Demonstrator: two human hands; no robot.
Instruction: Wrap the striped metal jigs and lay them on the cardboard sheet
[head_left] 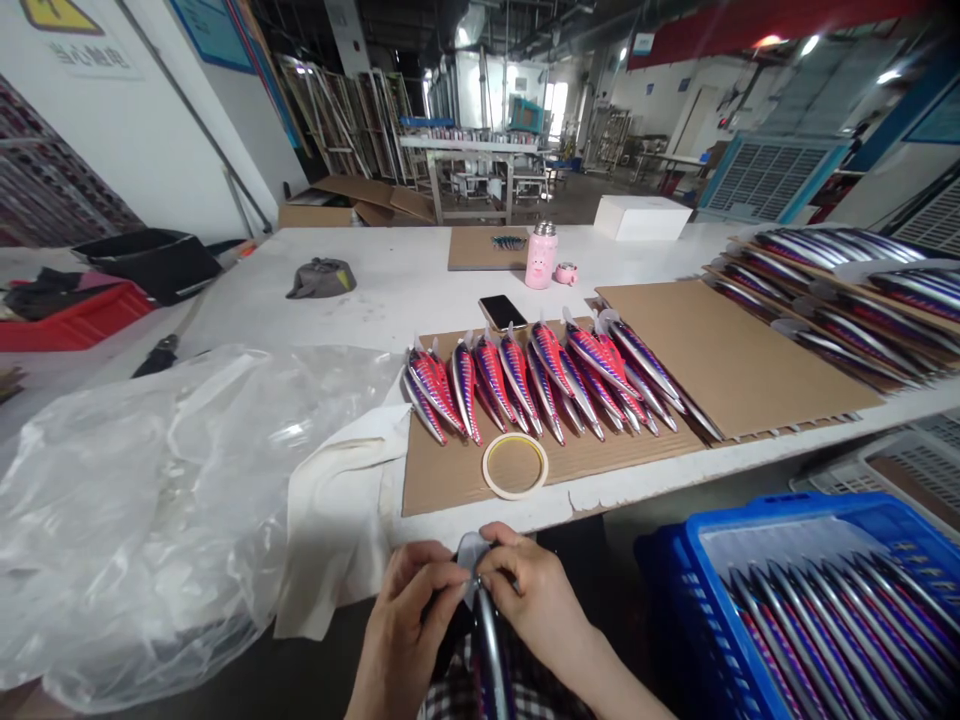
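Note:
Over my lap is a long fishing lure with a silvery body, its clear lip pointing away from me. My left hand pinches the lip's left side between thumb and fingers. Thumb and index finger of my right hand are closed at the lure's nose, on the right of the lip. Anything small between the fingertips is hidden. Beyond my hands, a thin roll of tape lies flat on a cardboard sheet. Several red and purple striped lures lie in a row behind it.
On my right stands a blue crate with several lures. Stacked cardboard layers of lures sit at the table's right. Clear plastic sheeting and white cloth cover the left. A phone and pink bottle stand farther back.

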